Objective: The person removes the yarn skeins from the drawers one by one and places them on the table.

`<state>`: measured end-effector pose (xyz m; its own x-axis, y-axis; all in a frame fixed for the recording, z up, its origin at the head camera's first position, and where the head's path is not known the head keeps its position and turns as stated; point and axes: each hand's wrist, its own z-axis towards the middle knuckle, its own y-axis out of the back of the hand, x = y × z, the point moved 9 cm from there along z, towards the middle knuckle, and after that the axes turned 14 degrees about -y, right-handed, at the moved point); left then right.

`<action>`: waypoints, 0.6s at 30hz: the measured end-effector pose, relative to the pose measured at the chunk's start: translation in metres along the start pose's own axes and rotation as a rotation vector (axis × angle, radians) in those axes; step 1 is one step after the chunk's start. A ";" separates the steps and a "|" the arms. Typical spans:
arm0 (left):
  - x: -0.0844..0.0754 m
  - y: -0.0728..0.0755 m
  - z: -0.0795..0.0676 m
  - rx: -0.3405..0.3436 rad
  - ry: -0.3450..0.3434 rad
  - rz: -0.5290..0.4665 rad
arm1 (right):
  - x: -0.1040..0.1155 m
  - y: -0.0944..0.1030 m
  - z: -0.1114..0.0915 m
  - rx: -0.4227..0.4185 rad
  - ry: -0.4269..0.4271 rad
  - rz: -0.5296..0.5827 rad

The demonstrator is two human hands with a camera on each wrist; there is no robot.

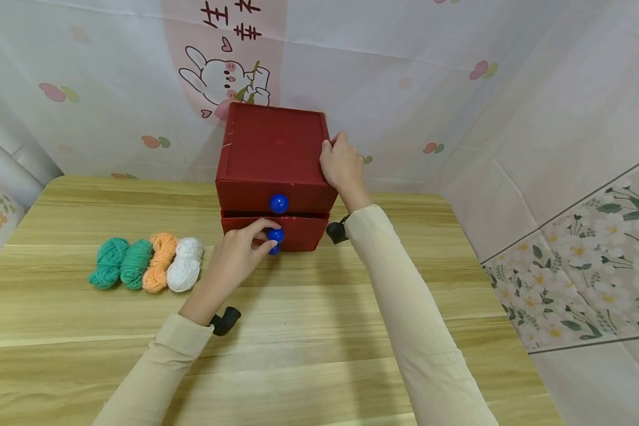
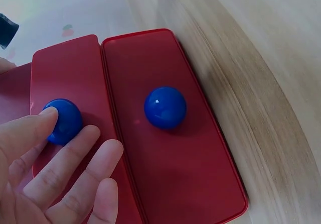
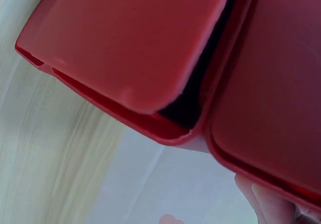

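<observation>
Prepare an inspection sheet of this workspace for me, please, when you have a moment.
Surface: wooden table, visible grain.
Job's things: red drawer box; middle drawer slightly open.
Clutter: four yarn bundles, green, green, orange, white, left of the box.
Hands: left hand pinches the middle blue knob; right hand touches the box's right side.
Cables: nothing seen.
Surroundings: patterned cloth behind, flowered panel at right.

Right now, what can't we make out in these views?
Inside of the middle drawer: right wrist, mostly hidden by its own front; the gap is dark.
Full finger placement of the right grip: right wrist, partly cut off by the bottom edge, partly behind the red cabinet.
Contents of the bottom drawer: left wrist, hidden by its front.
</observation>
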<state>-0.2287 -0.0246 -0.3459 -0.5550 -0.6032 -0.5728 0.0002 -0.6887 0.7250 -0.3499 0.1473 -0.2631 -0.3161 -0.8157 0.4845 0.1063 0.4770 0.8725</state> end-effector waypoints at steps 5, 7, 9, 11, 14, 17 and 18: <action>0.004 -0.001 0.003 0.002 0.008 -0.010 | 0.000 0.000 0.000 -0.008 0.006 0.001; 0.005 -0.001 0.005 0.002 0.008 -0.013 | 0.000 0.000 0.000 -0.011 0.009 0.001; 0.006 -0.001 0.007 0.006 0.008 -0.016 | 0.001 0.001 0.000 -0.011 0.010 0.000; 0.007 -0.001 0.009 0.018 0.012 -0.017 | 0.000 0.000 0.000 -0.007 0.007 -0.003; 0.009 -0.003 0.010 0.042 0.021 -0.022 | 0.000 0.000 0.000 -0.001 0.006 -0.005; 0.008 -0.005 0.009 0.068 0.019 -0.016 | 0.000 -0.001 0.000 0.002 0.003 -0.005; 0.008 -0.006 0.008 0.076 0.013 -0.008 | 0.000 -0.001 0.001 0.002 0.002 -0.005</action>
<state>-0.2393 -0.0221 -0.3519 -0.5436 -0.6031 -0.5837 -0.0676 -0.6618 0.7467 -0.3504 0.1473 -0.2641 -0.3150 -0.8186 0.4803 0.1031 0.4736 0.8747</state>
